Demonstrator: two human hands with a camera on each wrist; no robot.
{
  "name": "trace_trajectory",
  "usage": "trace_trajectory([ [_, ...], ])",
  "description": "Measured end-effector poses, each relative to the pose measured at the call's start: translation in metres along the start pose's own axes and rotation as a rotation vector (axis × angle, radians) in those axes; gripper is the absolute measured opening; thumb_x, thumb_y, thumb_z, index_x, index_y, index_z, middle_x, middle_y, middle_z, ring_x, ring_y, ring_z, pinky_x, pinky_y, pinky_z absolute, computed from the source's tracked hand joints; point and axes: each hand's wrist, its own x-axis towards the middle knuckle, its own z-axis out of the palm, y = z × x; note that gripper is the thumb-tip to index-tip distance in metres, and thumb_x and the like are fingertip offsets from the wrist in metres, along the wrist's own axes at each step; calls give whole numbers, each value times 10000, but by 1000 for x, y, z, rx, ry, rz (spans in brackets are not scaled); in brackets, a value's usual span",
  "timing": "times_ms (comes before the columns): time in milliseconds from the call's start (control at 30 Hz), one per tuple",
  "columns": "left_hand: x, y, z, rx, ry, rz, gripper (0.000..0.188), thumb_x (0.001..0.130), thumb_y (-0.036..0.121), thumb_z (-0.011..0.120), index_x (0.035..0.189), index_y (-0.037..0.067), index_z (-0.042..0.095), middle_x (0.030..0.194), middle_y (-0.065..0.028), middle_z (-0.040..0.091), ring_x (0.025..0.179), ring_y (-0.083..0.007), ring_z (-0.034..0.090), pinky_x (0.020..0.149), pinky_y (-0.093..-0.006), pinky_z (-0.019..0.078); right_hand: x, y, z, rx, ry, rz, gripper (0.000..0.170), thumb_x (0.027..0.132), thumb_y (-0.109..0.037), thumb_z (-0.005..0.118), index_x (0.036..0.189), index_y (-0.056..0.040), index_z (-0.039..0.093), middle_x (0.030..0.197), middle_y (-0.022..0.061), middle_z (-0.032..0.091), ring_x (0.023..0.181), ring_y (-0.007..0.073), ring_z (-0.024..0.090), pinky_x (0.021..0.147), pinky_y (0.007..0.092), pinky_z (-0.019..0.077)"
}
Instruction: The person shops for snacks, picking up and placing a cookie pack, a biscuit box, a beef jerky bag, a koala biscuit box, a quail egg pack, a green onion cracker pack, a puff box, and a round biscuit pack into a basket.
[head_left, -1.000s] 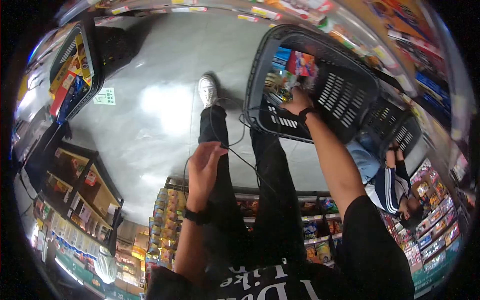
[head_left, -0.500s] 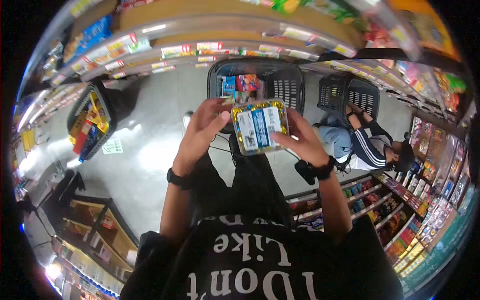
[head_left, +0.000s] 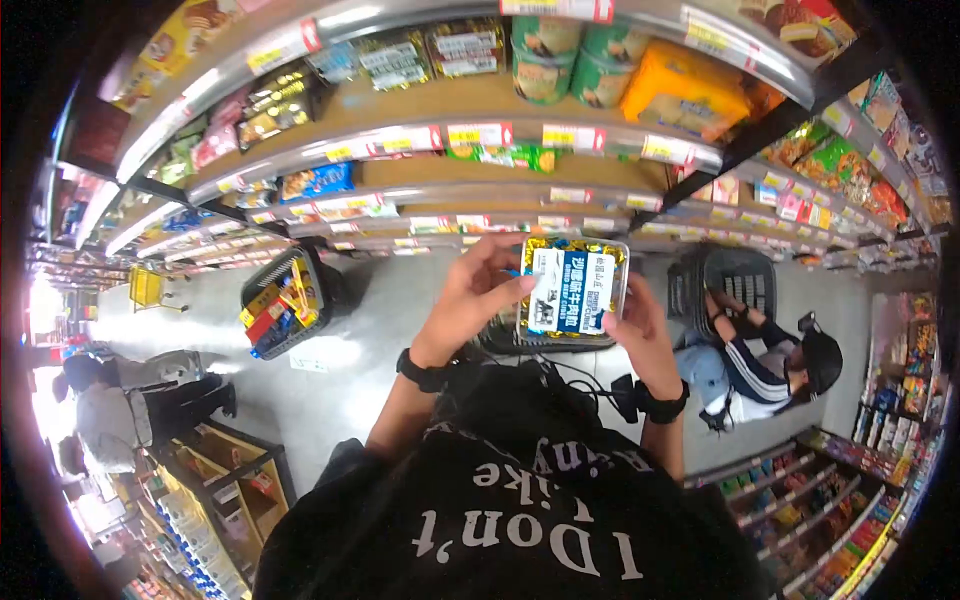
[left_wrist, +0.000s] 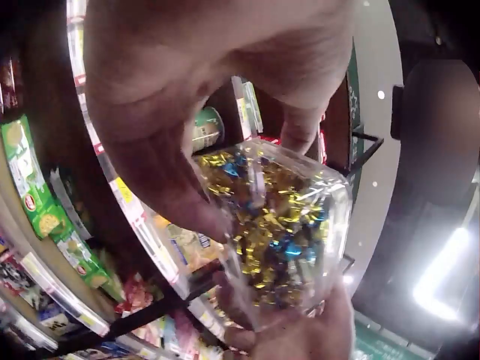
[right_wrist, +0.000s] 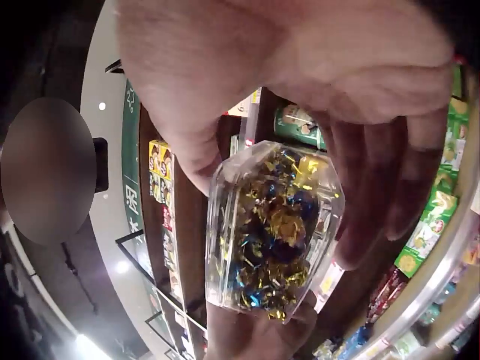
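Observation:
A clear plastic box [head_left: 574,290] of gold and blue wrapped pieces, with a white and blue label, is held up between both hands in the head view. The left hand [head_left: 465,300] grips its left side, thumb on the label's edge. On the other side the right hand [head_left: 645,335] grips the lower right corner, thumb at the label. Through the clear wall of the box [left_wrist: 277,225] the shiny wrappers show in the left wrist view, with the left hand [left_wrist: 202,82] around it. The right wrist view has the box [right_wrist: 274,225] beneath the right hand [right_wrist: 285,67].
Stocked shelves [head_left: 400,180] curve across the front. A dark basket [head_left: 550,348] stands behind the box, partly hidden by hands and shirt. A filled basket [head_left: 285,300] is at the left. At the right a person in a cap [head_left: 822,362] crouches beside another basket [head_left: 738,275].
The right hand has come out of the basket with the clear box, and the left hand has risen to hold it too. The head view has tilted up toward the shelves.

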Motion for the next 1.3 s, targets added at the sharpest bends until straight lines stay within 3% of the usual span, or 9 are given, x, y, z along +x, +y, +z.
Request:
trace_trajectory([
  [67, 3, 14, 9, -78, 68, 16, 623, 903, 44, 725, 1441, 34, 410, 1164, -141, 667, 1074, -204, 641, 849, -334, 544, 6, -2, -1, -59, -65, -178, 594, 922, -55, 678, 1443, -6, 397, 1258, 103, 627, 1128, 162, 613, 925, 331, 513],
  [167, -1, 29, 21, -180, 147, 25, 761, 898, 13, 706, 1529, 90, 287, 1213, -135, 647, 1123, -219, 631, 891, -368, 557, 28, -4, -15, 69, -102, -154, 648, 927, -129, 674, 1481, -10, 359, 1332, 134, 599, 1126, 195, 629, 925, 357, 522],
  [300, -2, 31, 24, -456, 207, 62, 686, 915, -4, 661, 1494, 80, 303, 1338, -129, 568, 1197, -255, 612, 999, -462, 547, 55, -44, 8, 51, -170, -263, 715, 932, -97, 688, 1530, -28, 302, 1270, 143, 597, 1019, 191, 665, 855, 333, 535],
  [433, 4, 43, 11, -446, 241, 126, 597, 910, -10, 670, 1418, 54, 363, 1329, -109, 582, 1217, -233, 597, 995, -438, 541, 79, -46, 39, -72, -173, -291, 797, 881, 10, 735, 1542, -37, 292, 1279, 169, 580, 1029, 173, 655, 857, 280, 541],
  [767, 40, 69, -86, -12, 111, 284, 722, 847, 7, 773, 1478, 5, 422, 1273, -124, 606, 1173, -195, 605, 1009, -348, 492, 133, -53, 105, -195, -91, -328, 746, 895, -6, 722, 1520, 5, 315, 1291, 164, 609, 1067, 172, 655, 898, 294, 541],
  [900, 49, 91, -117, 720, 297, 421, 660, 741, 109, 861, 1312, -52, 571, 1174, -148, 608, 1069, -247, 607, 954, -357, 478, 159, -54, 127, -335, -73, -379, 656, 921, -5, 676, 1498, 10, 363, 1350, 143, 598, 1162, 186, 623, 980, 311, 507],
  [1033, 64, 103, -146, 944, 445, 555, 618, 713, 126, 870, 1243, -52, 607, 1103, -170, 615, 977, -307, 624, 866, -374, 509, 194, -42, 162, -315, -31, -277, 645, 957, -18, 615, 1533, -2, 325, 1355, 155, 599, 1193, 181, 597, 1010, 338, 495],
  [1167, 88, 95, -203, 1044, 486, 401, 641, 702, 97, 867, 1253, -50, 575, 974, -181, 689, 889, -339, 689, 801, -419, 540, 233, -29, 203, -486, -9, -445, 641, 954, -18, 594, 1538, -20, 331, 1387, 191, 587, 1224, 233, 607, 1012, 356, 498],
  [1300, 91, 107, -224, 752, 528, 487, 600, 727, 97, 875, 1231, -30, 576, 1118, -204, 696, 987, -301, 714, 873, -381, 571, 253, -45, 232, -609, 21, -376, 669, 912, -1, 609, 1527, -11, 348, 1384, 265, 563, 1256, 317, 597, 1018, 388, 479],
])
